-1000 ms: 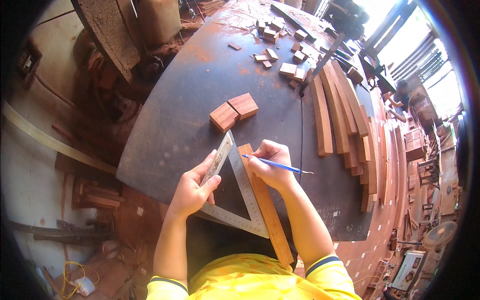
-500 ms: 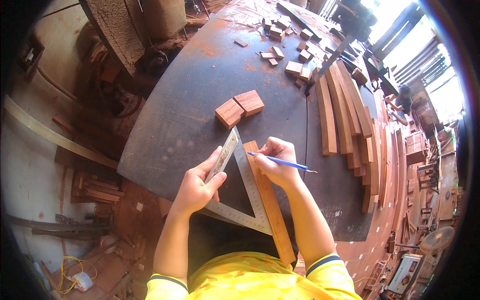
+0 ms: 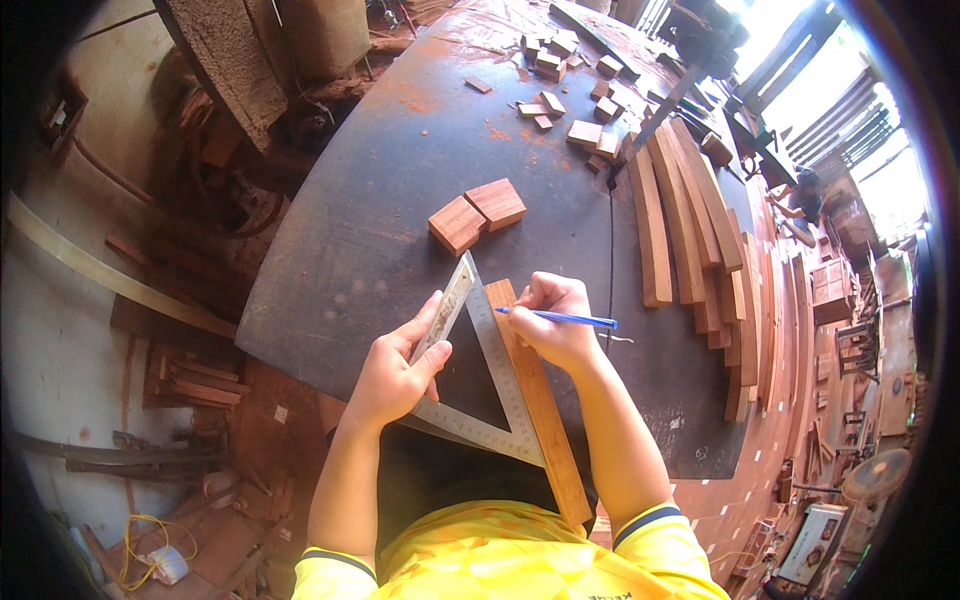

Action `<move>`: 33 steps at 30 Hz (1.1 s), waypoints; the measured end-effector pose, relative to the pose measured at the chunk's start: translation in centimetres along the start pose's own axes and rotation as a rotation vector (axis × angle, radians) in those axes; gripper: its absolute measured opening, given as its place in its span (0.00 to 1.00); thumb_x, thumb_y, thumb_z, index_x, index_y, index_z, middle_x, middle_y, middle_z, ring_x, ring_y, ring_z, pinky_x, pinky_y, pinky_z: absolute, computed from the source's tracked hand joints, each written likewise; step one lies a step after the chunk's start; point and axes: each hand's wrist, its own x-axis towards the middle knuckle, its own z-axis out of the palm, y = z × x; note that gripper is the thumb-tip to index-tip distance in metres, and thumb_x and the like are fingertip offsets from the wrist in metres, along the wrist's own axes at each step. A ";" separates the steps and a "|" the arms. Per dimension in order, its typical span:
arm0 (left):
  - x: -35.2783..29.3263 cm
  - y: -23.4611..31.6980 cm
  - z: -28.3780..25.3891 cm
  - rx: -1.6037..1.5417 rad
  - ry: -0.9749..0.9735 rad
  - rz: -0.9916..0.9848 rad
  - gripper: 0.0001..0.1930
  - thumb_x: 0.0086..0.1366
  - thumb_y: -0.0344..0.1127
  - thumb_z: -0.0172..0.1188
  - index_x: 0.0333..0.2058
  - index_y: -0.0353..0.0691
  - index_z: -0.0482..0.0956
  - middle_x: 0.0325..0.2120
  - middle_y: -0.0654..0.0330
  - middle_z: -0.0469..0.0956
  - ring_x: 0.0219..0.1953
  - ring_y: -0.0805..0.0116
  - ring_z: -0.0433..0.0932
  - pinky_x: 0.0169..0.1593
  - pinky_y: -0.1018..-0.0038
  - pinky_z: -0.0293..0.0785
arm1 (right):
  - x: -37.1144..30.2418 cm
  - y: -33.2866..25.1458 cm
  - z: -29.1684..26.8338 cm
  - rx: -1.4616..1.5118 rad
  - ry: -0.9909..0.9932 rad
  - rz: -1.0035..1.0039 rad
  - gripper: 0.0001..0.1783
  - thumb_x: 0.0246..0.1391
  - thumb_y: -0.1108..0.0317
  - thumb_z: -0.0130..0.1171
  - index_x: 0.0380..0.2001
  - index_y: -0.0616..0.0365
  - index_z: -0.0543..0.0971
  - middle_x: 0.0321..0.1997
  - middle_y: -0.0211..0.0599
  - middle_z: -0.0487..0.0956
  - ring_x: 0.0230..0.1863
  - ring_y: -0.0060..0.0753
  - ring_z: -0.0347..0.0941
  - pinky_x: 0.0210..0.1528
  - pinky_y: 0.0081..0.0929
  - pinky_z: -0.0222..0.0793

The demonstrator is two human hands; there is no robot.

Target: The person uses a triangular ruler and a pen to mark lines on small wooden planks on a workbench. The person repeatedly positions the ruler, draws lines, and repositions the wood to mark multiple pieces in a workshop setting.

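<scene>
My left hand [image 3: 395, 375] is closed round one arm of a metal triangle square [image 3: 500, 375]. The long graduated edge of the square lies along the left side of a narrow wooden strip [image 3: 545, 420]. Between the fingers of my right hand [image 3: 560, 320] is a blue pen [image 3: 585, 320], its tip by the strip's upper end close to the square's edge. The strip runs from under my right hand down toward my yellow shirt. Two reddish wooden blocks [image 3: 475, 215] sit side by side just beyond the tip of the square.
Dark tabletop [image 3: 350, 260] lies under the work. Several long wooden strips [image 3: 690, 220] are stacked on its right. Small wood blocks [image 3: 585, 133] and sawdust are scattered at the far end. A person [image 3: 803, 200] is at the far right; a fan [image 3: 875, 475] stands lower right.
The rear end of the pen has swung slightly upward in my right hand. My left hand and the square stay in nearly the same place.
</scene>
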 end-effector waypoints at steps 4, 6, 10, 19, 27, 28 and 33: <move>-0.1 0.0 0.1 0.013 0.013 0.015 0.32 0.73 0.29 0.62 0.73 0.38 0.66 0.57 0.51 0.82 0.24 0.79 0.75 0.28 0.79 0.77 | 0.0 -0.2 0.0 -0.020 -0.002 0.001 0.15 0.48 0.78 0.65 0.17 0.59 0.69 0.21 0.33 0.79 0.21 0.15 0.73 0.21 0.20 0.65; -0.1 0.0 0.2 0.017 0.016 0.019 0.32 0.73 0.29 0.62 0.73 0.38 0.66 0.58 0.51 0.82 0.24 0.79 0.75 0.28 0.79 0.78 | 0.0 -0.3 0.0 0.001 -0.008 0.004 0.15 0.48 0.78 0.65 0.17 0.59 0.69 0.21 0.34 0.79 0.21 0.15 0.73 0.21 0.20 0.65; 0.0 0.2 0.1 0.017 0.006 -0.003 0.31 0.73 0.30 0.62 0.73 0.37 0.66 0.60 0.50 0.80 0.25 0.79 0.76 0.28 0.79 0.78 | 0.0 -0.2 0.1 0.030 -0.001 0.061 0.16 0.46 0.72 0.74 0.18 0.62 0.74 0.19 0.27 0.75 0.25 0.12 0.66 0.25 0.22 0.63; 0.0 -0.1 0.1 0.031 0.014 0.019 0.31 0.74 0.31 0.61 0.73 0.37 0.66 0.62 0.49 0.79 0.26 0.79 0.77 0.28 0.79 0.78 | -0.1 -0.5 0.2 -0.017 -0.001 0.066 0.16 0.47 0.71 0.74 0.18 0.62 0.75 0.20 0.28 0.76 0.25 0.13 0.67 0.25 0.23 0.64; 0.0 -0.1 0.1 0.049 0.019 0.023 0.31 0.74 0.31 0.61 0.73 0.37 0.66 0.61 0.48 0.80 0.28 0.78 0.78 0.28 0.79 0.79 | 0.0 -0.5 0.2 -0.051 0.009 0.018 0.15 0.48 0.76 0.69 0.16 0.60 0.71 0.21 0.32 0.78 0.21 0.14 0.72 0.21 0.19 0.64; 0.0 -0.1 0.1 0.048 0.020 0.021 0.31 0.74 0.31 0.61 0.73 0.37 0.67 0.61 0.48 0.80 0.28 0.78 0.78 0.28 0.79 0.79 | 0.0 -0.6 0.2 -0.034 0.006 0.035 0.15 0.48 0.76 0.69 0.16 0.60 0.72 0.21 0.32 0.78 0.21 0.14 0.72 0.21 0.19 0.64; 0.0 -0.1 0.2 0.024 0.015 0.024 0.31 0.74 0.30 0.61 0.73 0.37 0.66 0.50 0.54 0.78 0.27 0.79 0.75 0.27 0.79 0.78 | -0.1 -0.5 0.1 -0.052 0.007 0.052 0.16 0.47 0.72 0.72 0.17 0.61 0.73 0.20 0.29 0.76 0.24 0.13 0.69 0.23 0.22 0.64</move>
